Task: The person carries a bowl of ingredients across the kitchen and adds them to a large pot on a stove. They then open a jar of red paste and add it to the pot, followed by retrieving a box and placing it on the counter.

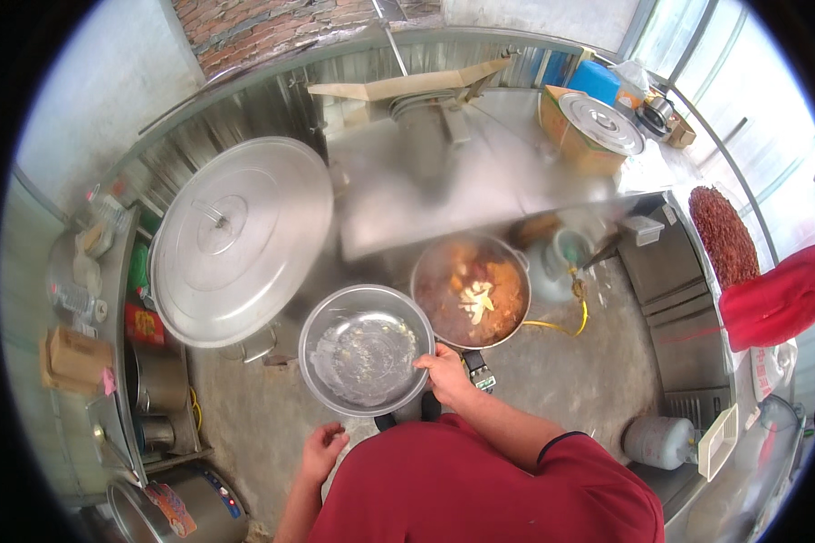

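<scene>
My right hand (445,375) grips the rim of a wide metal basin (360,400), thumb inside and fingers below. Only a wet residue with small pale bits coats the basin's bottom. Just below and left of it hangs my left hand (326,448), fingers loosely curled and holding nothing. Beyond the basin, to the right, a large round pot (528,285) holds reddish-brown stew. Pale yellow slices (477,302) lie heaped on the stew's surface. Steam blurs the area over the pot. A very large domed metal lid (244,237) stands tilted at the left.
A gas cylinder (550,271) with a yellow hose (574,332) stands right of the pot. A steel worktop (407,210) runs behind it. Dried red chillies (723,237) are heaped on the right counter. Another cylinder (659,442) lies lower right. A shelf (125,326) lines the left side.
</scene>
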`<state>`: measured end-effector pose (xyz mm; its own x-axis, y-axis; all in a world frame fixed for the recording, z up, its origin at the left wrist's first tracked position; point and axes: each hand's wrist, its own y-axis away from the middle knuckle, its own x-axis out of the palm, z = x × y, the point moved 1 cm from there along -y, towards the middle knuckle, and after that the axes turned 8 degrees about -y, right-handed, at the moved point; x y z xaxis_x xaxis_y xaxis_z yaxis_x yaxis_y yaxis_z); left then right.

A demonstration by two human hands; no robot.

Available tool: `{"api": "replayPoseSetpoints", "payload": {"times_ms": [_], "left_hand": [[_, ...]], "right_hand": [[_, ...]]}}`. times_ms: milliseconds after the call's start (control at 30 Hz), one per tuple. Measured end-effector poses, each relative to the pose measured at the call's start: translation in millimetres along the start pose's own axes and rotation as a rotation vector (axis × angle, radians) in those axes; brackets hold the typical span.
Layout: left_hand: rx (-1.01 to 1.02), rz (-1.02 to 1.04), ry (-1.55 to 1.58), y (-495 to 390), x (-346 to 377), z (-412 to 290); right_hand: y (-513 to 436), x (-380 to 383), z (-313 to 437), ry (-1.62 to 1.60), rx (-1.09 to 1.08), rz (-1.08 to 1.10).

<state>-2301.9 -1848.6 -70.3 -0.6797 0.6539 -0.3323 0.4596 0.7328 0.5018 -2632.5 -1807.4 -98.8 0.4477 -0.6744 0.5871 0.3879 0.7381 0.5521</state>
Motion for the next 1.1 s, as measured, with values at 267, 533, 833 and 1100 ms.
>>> {"api": "replayPoseSetpoints", "payload": {"times_ms": [267, 533, 833, 1100], "left_hand": [[-0.366, -0.067, -0.213, 68, 15, 165], [-0.652, -0.182, -0.286, 85, 18, 183], [-0.769, -0.230, -0.348, 141, 24, 199], [-0.691, -0.343, -0.175, 113, 0, 218]], "right_hand": [[-77, -41, 59, -0.095, -0.243, -0.314], [-213, -63, 191, -0.276, -0.548, -0.586], [-295, -129, 193, -0.273, -0.365, -0.015], [-204, -75, -85, 0.720, 0.549, 0.074]]}}
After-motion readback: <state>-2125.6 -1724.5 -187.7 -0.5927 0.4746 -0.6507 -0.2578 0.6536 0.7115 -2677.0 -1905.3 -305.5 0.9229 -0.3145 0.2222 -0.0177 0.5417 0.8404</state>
